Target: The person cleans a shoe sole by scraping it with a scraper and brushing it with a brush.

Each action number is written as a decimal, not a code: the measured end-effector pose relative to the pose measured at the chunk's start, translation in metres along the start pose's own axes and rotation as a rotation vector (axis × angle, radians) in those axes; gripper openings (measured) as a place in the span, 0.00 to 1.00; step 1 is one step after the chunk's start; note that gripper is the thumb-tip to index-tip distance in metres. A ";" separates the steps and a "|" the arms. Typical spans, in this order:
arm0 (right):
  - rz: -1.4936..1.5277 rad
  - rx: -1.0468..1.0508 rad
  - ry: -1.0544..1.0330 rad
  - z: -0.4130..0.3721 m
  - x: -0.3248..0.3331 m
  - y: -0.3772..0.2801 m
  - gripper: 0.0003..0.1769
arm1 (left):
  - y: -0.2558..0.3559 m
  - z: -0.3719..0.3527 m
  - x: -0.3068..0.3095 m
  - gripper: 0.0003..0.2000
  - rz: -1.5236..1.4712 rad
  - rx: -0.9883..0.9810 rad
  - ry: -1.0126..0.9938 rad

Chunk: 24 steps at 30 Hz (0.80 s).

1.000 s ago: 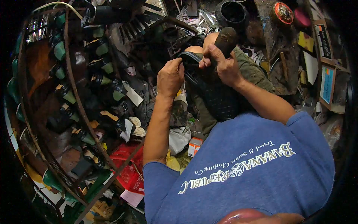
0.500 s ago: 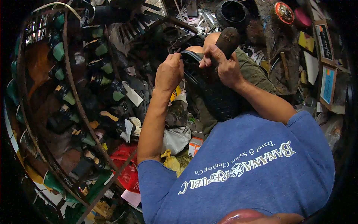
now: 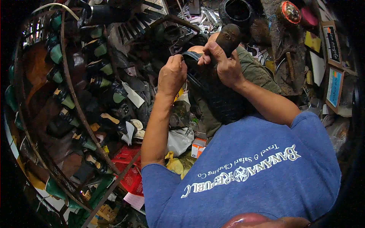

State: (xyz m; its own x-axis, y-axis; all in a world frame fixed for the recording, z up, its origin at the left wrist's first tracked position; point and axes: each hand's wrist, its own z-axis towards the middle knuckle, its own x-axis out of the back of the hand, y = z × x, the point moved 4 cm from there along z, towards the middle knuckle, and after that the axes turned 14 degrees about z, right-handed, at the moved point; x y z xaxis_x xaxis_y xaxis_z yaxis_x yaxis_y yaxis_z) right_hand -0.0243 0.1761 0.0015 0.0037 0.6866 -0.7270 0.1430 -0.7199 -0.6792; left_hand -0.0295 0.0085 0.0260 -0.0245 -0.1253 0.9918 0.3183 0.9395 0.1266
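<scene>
A black shoe sole with ribbed tread lies lengthwise across my lap, its far end raised between my hands. My left hand is closed, its fingertips pinching the sole's edge strip at the far left end. My right hand is closed round a dark brown, rounded, scuffed object, whose blunt end sticks up beyond the thumb. Its kind I cannot make out. The right fingertips sit close to the sole's far end, and the dark shade there hides where they touch.
At left stands a metal rack holding several black shoes with green insides. A red mesh basket and a yellow bag lie by my left elbow. Farther off are a black pot, a round orange tin and a wooden-handled tool.
My right hand and the rounded object have shifted slightly left and toward the far side. The left hand stays almost in place, still pinching the sole's edge.
</scene>
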 end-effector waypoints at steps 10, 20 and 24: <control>0.034 0.005 0.091 0.007 -0.007 -0.001 0.18 | -0.001 0.000 -0.001 0.05 0.000 0.006 0.002; 0.000 -0.180 0.010 0.013 -0.002 0.002 0.17 | -0.001 -0.013 -0.005 0.05 -0.006 0.032 0.030; -0.021 -0.087 -0.008 0.007 -0.004 -0.001 0.19 | 0.001 -0.014 -0.003 0.05 -0.021 0.024 0.089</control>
State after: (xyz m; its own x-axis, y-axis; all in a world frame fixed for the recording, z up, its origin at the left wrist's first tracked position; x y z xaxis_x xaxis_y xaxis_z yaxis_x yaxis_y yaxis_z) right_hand -0.0310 0.1735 0.0044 -0.0076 0.7001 -0.7140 0.2286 -0.6939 -0.6828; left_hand -0.0161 0.0052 0.0231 0.0537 -0.1714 0.9837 0.2957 0.9437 0.1483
